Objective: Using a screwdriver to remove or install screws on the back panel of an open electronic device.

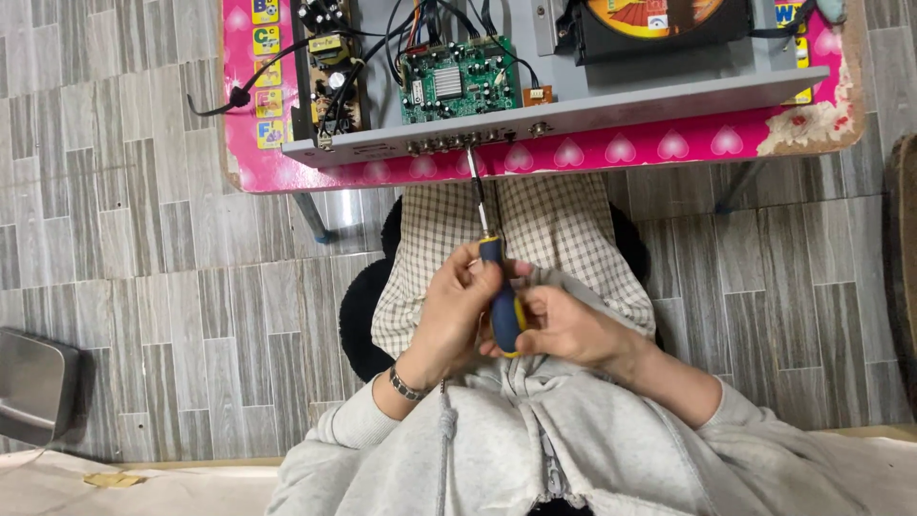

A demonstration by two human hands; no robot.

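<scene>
A screwdriver (501,291) with a blue and yellow handle is held in both hands, and its metal shaft reaches up to the rear connector panel of an opened grey electronics chassis (573,117). My left hand (449,311) wraps the upper part of the handle; a bracelet sits on its wrist. My right hand (565,330) grips the lower end of the handle. Inside the chassis lie a green circuit board (456,80), a brown power board (330,72) and a black disc drive (659,29).
The chassis rests on a small pink table (669,145) with heart patterns and metal legs. Black cables (239,94) hang off its left side. The floor is grey wood-look tile. A metallic object (33,382) sits at the left edge. My lap shows checked fabric.
</scene>
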